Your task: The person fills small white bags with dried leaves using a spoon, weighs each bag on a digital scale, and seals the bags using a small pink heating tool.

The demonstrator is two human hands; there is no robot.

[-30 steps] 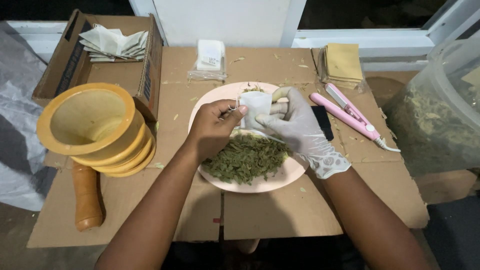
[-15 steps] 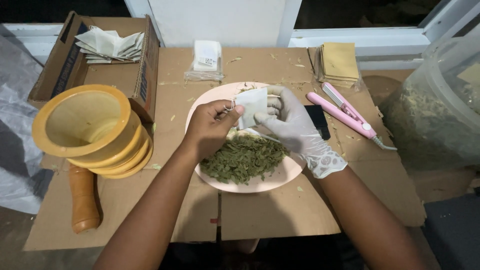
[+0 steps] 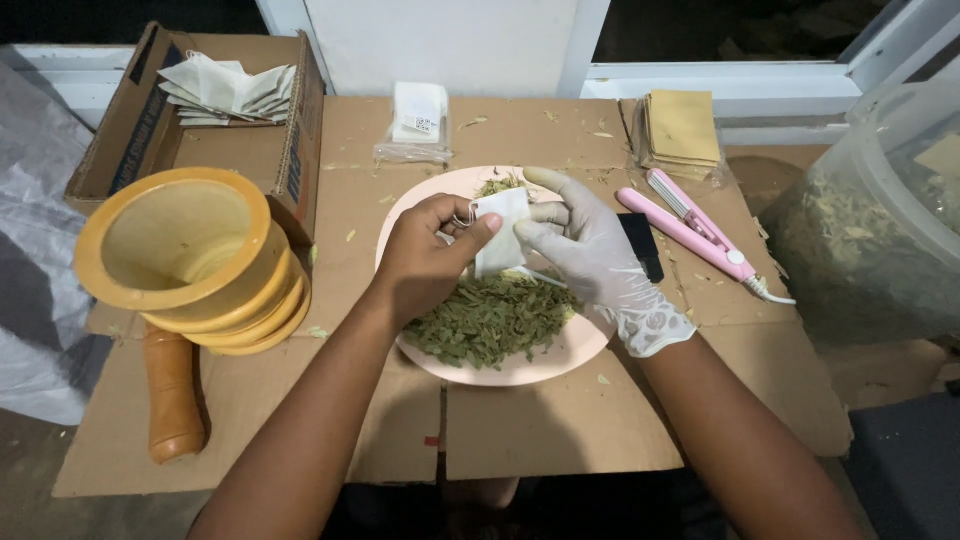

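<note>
Head view: bare left hand (image 3: 428, 262) and gloved right hand (image 3: 585, 250) both pinch a small white filter bag (image 3: 500, 230) above the pink plate (image 3: 560, 352) of dried green leaves (image 3: 490, 318), bag apparently unsealed, most leaves unbagged.

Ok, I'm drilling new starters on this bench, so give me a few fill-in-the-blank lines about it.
1. Both hands hold a small white ____ above the pink plate.
2. The glove is on the ____ hand.
3. The plate carries dried green ____.
4. The pink heat sealer lies ____ of the plate.

Missing words: sachet; right; leaves; right
</note>
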